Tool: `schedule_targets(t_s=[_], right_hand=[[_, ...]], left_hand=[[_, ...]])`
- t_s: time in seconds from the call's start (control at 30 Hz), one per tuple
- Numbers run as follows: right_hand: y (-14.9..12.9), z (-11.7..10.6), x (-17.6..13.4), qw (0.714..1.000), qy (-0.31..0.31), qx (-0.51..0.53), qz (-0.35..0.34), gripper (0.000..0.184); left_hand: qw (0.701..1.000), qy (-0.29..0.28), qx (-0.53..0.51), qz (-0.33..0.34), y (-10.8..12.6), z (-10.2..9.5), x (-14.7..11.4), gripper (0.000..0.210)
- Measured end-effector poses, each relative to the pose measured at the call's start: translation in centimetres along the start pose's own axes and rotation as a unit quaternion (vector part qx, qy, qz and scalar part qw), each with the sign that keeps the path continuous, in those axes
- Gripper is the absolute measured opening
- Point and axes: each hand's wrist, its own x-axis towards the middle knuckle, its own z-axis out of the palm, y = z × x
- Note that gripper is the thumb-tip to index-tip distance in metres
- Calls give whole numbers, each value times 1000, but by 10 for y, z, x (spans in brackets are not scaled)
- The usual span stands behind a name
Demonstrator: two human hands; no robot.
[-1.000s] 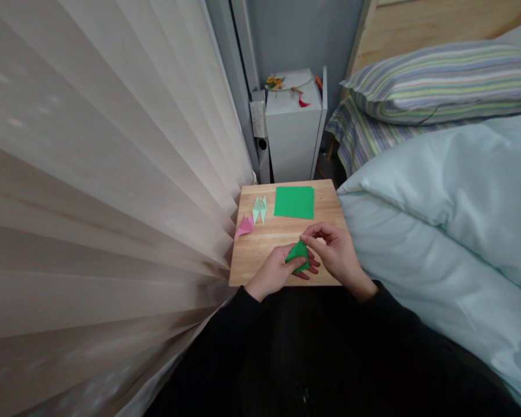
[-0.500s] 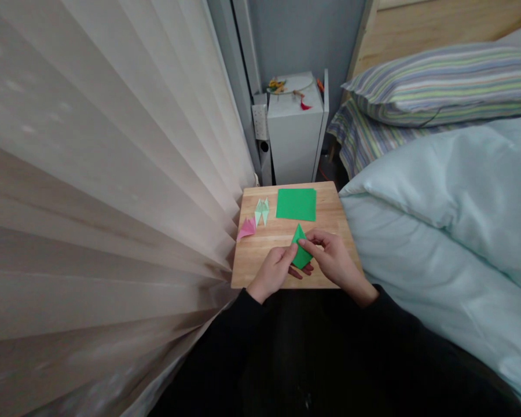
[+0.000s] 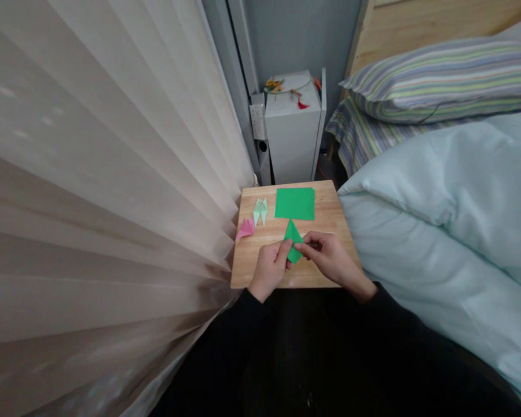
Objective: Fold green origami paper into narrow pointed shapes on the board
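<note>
Two hands now grip one green paper kite (image 3: 292, 231), held over the near middle of the wooden tabletop (image 3: 244, 265). Half a second ago the right thumb lay higher on the paper and some left fingers showed beneath its near end; now that thumb has slid nearer and the left fingers are mostly tucked behind. The left hand (image 3: 270, 265) pinches the left edge, its thumb flat on top. The right hand (image 3: 330, 255) pinches the lower right side between thumb and bent fingers. The kite's sharper point faces the far side. With both sides held, the paper looks well steadied for folding, I judge, though whether its layers are being parted or pressed is too small to tell.

Just beyond the kite's tip lies a stack of green paper (image 3: 294, 204), slightly fanned at its right edge. To its left are a pale green origami piece (image 3: 261, 212) and, nearer, a pink origami piece (image 3: 245, 228), the two touching or nearly so. Nothing seems to block the fingers, but a far reach could brush the stack. A pleated curtain (image 3: 165, 174) hems the left side, and a pale blue duvet (image 3: 438, 202) the right
</note>
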Motion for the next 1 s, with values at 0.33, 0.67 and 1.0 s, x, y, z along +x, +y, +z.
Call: schedule_targets(t_s=[0.33, 0.67, 1.0], right_hand=[[19, -5, 4, 997, 52, -53, -18, 17], [25, -4, 6, 995, 77, 57, -13, 29], [23, -7, 7, 995, 71, 68, -2, 28]], left_hand=[[987, -10, -151, -45, -9, -2, 10, 31], [966, -17, -250, -67, -5, -2, 11, 45], [961, -24, -264, -75, -5, -2, 10, 47]])
